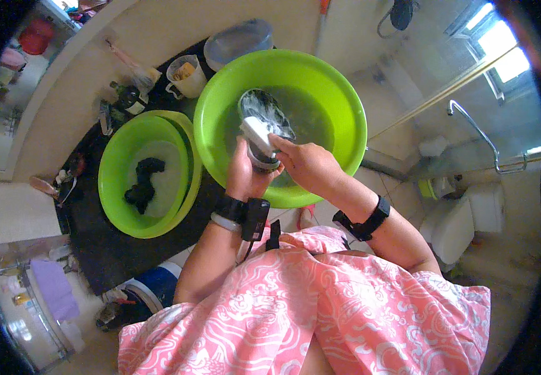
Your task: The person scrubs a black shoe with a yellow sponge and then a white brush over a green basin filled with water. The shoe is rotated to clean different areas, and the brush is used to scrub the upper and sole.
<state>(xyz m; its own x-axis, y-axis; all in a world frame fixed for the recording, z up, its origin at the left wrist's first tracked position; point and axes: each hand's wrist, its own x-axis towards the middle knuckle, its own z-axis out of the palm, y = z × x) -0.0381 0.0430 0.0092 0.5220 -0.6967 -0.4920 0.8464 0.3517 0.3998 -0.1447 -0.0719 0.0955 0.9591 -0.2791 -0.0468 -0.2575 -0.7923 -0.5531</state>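
Note:
Over the large green basin (349, 119), my left hand (243, 172) is closed round the near end of a dark shoe (268, 107) with a pale edge. White suds cover much of the shoe's far part. A white scrubbing brush (258, 132) lies against the shoe, its bristle side mostly hidden. Gripping the brush's near end from the right is my right hand (308, 164), with the fingers bent. Cloudy water (318, 122) shows in the basin beyond the shoe.
Left of the basin, a smaller green tub (109, 187) holds a black cloth (143, 185) in water. A white jug (186, 86), a clear bowl (239, 42) and a dark bottle (130, 99) stand behind on the black counter (105, 259). A toilet (451, 231) is at right.

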